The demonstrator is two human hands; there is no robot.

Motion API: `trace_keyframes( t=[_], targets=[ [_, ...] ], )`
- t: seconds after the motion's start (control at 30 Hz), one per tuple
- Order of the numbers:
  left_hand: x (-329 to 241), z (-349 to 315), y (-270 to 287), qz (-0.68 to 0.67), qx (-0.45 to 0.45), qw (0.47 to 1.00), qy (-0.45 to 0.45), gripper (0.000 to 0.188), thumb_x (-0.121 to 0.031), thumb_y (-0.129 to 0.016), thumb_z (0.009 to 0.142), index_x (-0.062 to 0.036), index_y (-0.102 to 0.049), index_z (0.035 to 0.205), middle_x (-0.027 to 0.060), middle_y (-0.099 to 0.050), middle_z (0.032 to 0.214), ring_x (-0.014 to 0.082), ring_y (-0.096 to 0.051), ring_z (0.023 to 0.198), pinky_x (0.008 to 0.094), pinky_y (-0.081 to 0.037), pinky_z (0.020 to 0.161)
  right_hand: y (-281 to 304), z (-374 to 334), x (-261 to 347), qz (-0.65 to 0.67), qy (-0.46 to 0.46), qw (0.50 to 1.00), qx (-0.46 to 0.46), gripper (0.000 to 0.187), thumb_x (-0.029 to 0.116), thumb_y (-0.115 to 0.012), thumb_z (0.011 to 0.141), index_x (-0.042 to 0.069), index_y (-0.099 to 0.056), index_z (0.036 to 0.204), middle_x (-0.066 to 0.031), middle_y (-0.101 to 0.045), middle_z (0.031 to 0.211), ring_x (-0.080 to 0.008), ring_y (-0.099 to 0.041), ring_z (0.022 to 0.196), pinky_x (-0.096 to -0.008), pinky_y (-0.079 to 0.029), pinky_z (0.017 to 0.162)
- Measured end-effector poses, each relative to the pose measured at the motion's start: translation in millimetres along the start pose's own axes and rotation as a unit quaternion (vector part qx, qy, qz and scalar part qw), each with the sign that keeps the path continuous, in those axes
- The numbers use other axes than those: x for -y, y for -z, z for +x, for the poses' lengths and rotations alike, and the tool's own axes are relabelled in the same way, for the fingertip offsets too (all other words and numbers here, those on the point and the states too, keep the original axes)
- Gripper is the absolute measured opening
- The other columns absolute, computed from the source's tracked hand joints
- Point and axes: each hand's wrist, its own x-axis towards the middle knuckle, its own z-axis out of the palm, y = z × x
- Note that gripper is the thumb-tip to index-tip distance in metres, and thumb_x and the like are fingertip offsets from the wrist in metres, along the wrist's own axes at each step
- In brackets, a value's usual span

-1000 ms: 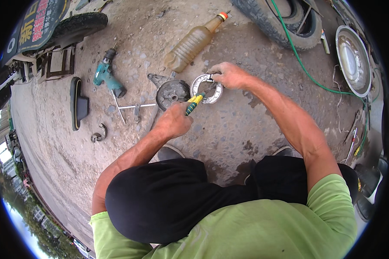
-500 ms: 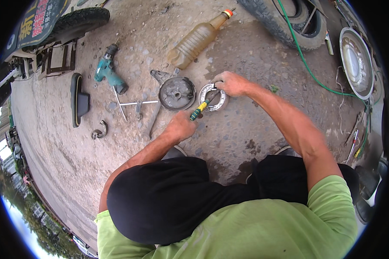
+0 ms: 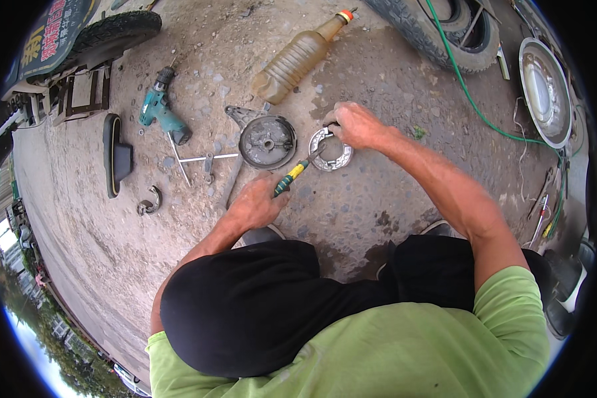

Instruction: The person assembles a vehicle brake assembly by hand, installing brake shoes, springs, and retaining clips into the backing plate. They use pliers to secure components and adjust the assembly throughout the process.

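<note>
My left hand is closed round the yellow and green handle of a screwdriver. The tool slants up to the right, its tip at the left edge of a silver ring-shaped pair of brake shoes on the ground. With bent fingers my right hand grips the top of that ring; its fingertips are partly hidden. Just left of the shoes lies a round grey brake plate with a bracket arm at its upper left.
Left of the plate are a T-shaped wrench, a teal cordless drill, a black padded part and a small curved shoe. Beyond lie a bottle of brownish liquid and tyres. A green hose and metal basin are right.
My left hand has drawn back toward the lower left, pulling the screwdriver's tip from inside the ring to its left edge. My right hand stays at the top of the shoes.
</note>
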Motion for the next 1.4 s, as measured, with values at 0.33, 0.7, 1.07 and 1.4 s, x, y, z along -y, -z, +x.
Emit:
trace_keyframes(
  t=[0.33,0.7,1.07,1.4],
  targets=[
    [-10.7,14.5,-13.1,-0.167,-0.025,0.985,0.035,0.040,-0.031,-0.072,0.098,0.0001,-0.066,0.122,0.0192,-0.060,0.113,0.0343,-0.063,0.107,0.0461,-0.050,0.094,29.9,-38.3,9.7,0.180,-0.136,0.974,0.012,0.055,0.051,-0.066,0.098,-0.001,-0.076,0.114,-0.0238,-0.074,0.096,-0.0346,-0.073,0.092,-0.0477,-0.057,0.083],
    [-33.4,64.5,-37.0,-0.095,-0.132,0.979,-0.124,0.057,-0.030,-0.082,0.090,-0.0033,-0.058,0.135,0.0168,-0.060,0.132,0.0340,-0.069,0.108,0.0442,-0.058,0.086,5.7,-89.5,31.8,0.581,-0.295,0.749,0.119,0.044,0.036,-0.069,0.097,0.002,-0.063,0.125,-0.0107,-0.067,0.112,-0.0202,-0.067,0.098,-0.0384,-0.058,0.080],
    [-31.7,129.3,-39.3,0.094,-0.194,0.973,-0.080,0.035,-0.017,-0.075,0.088,-0.0026,-0.060,0.115,0.0223,-0.064,0.114,0.0443,-0.068,0.105,0.0533,-0.059,0.083,18.9,-145.9,50.1,0.521,-0.326,0.742,0.267,0.048,0.022,-0.063,0.095,0.000,-0.051,0.136,-0.0145,-0.072,0.113,-0.0217,-0.071,0.089,-0.0379,-0.060,0.082],
    [-27.9,134.2,-31.0,-0.134,-0.154,0.978,-0.043,0.035,-0.016,-0.070,0.087,0.0033,-0.066,0.117,0.0283,-0.074,0.106,0.0432,-0.072,0.104,0.0495,-0.057,0.092,18.0,-129.4,75.8,0.553,-0.417,0.688,0.218,0.036,0.011,-0.057,0.095,-0.002,-0.052,0.128,-0.0152,-0.067,0.120,-0.0279,-0.072,0.102,-0.0457,-0.064,0.078]
  ],
)
